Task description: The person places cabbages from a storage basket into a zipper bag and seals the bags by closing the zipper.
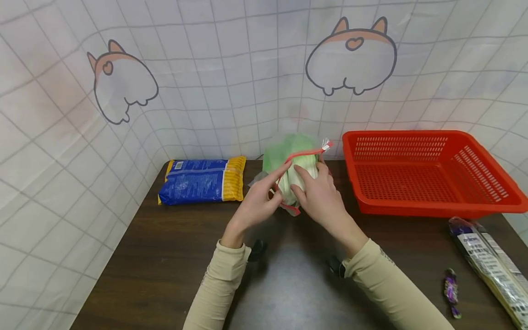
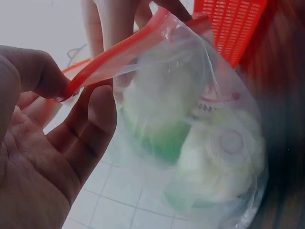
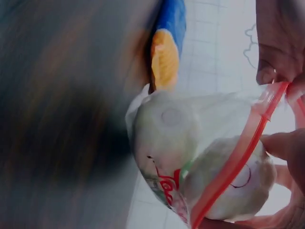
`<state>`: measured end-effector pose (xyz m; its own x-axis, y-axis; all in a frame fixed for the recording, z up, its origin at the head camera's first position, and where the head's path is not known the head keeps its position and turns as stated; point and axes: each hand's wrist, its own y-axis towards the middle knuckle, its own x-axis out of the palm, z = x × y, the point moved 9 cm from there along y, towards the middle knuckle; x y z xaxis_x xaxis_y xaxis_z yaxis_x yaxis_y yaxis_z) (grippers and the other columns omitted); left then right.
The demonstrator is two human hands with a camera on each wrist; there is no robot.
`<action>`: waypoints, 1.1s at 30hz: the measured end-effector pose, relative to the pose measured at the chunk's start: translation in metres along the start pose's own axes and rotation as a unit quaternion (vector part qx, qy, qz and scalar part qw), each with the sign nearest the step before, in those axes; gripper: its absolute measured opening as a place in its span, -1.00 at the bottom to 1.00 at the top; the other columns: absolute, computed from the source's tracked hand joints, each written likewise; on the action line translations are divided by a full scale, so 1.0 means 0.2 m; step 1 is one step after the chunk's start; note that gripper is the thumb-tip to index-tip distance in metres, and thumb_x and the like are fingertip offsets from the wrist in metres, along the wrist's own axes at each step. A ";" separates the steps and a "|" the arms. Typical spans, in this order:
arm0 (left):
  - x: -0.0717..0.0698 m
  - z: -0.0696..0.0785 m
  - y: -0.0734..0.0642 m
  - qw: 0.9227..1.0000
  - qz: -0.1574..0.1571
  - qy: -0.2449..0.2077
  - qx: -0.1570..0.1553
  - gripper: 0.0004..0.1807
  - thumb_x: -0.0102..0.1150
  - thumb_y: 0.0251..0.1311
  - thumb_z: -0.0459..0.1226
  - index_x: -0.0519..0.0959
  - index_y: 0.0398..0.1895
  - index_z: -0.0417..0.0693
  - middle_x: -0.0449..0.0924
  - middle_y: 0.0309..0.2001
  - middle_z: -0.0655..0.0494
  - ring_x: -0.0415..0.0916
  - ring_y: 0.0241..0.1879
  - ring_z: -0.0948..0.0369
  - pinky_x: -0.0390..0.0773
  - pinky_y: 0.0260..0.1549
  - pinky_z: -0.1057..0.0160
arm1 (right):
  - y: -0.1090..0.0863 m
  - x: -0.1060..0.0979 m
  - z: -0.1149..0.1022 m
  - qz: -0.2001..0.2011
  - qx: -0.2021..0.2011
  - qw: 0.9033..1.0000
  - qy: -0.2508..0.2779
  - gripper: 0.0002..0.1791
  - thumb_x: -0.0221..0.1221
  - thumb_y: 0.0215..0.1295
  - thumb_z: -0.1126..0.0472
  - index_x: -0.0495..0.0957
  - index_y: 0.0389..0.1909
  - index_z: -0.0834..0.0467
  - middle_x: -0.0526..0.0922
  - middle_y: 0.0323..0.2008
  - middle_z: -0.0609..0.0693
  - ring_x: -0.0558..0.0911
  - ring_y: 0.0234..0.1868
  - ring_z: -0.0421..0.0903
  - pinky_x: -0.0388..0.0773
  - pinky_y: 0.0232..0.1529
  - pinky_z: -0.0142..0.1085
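A clear zip bag (image 2: 224,90) with a red zip edge holds two pale cabbage heads with green leaves, one cabbage (image 3: 164,124) deep inside and another cabbage (image 3: 228,191) at the mouth. My left hand (image 1: 259,199) pinches the red zip edge between thumb and fingers, seen closely in the left wrist view. Fingers of my right hand (image 1: 323,197) reach into the bag's mouth and grip the nearer cabbage, its white stem side showing in the head view. The bag hides part of the right fingers.
A blue and yellow packet (image 1: 198,181) lies at the back left of the dark table (image 1: 165,266). A red plastic basket (image 1: 433,208) stands at the back right. Toward the right edge lie a clear long packet (image 1: 491,261) and a small purple-wrapped candy (image 1: 451,291).
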<state>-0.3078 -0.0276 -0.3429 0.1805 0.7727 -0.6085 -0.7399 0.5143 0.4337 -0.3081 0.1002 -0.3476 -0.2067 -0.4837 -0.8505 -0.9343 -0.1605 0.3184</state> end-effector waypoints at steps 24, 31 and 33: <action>-0.12 -0.03 0.00 0.994 0.050 -0.089 -0.026 -0.29 -0.11 0.24 -0.51 0.21 0.50 0.03 0.44 -0.34 0.01 0.42 -0.46 0.16 0.38 -0.64 0.28 | -0.04 -0.35 -0.09 0.035 -0.120 0.974 0.188 -0.78 0.18 0.38 0.19 0.69 -0.04 0.13 0.67 -0.12 -0.04 0.65 -0.20 -0.13 0.61 -0.19 -0.21; -0.09 -0.03 -0.01 0.996 0.043 -0.074 -0.030 -0.28 -0.11 0.24 -0.50 0.23 0.49 0.09 0.36 -0.46 0.05 0.37 -0.50 0.20 0.31 -0.67 0.30 | -0.09 -0.41 0.19 0.064 -0.025 0.955 0.290 -0.69 0.11 0.44 0.14 0.60 0.12 0.11 0.67 -0.04 0.03 0.67 -0.22 -0.15 0.57 -0.19 -0.47; -0.09 -0.03 -0.02 0.996 0.040 -0.070 -0.028 -0.28 -0.11 0.23 -0.51 0.23 0.49 0.08 0.47 -0.35 0.02 0.34 -0.53 0.20 0.28 -0.69 0.31 | -0.11 -0.38 0.22 0.062 -0.019 0.951 0.302 -0.68 0.10 0.45 0.16 0.58 0.14 0.11 0.66 -0.02 0.06 0.68 -0.21 -0.14 0.57 -0.16 -0.48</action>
<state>-0.3122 -0.0447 -0.3374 0.2059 0.8564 -0.4735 -0.7899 0.4311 0.4362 -0.2841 0.1786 -0.3083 -0.0986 -0.9055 -0.4126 -0.8999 -0.0958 0.4254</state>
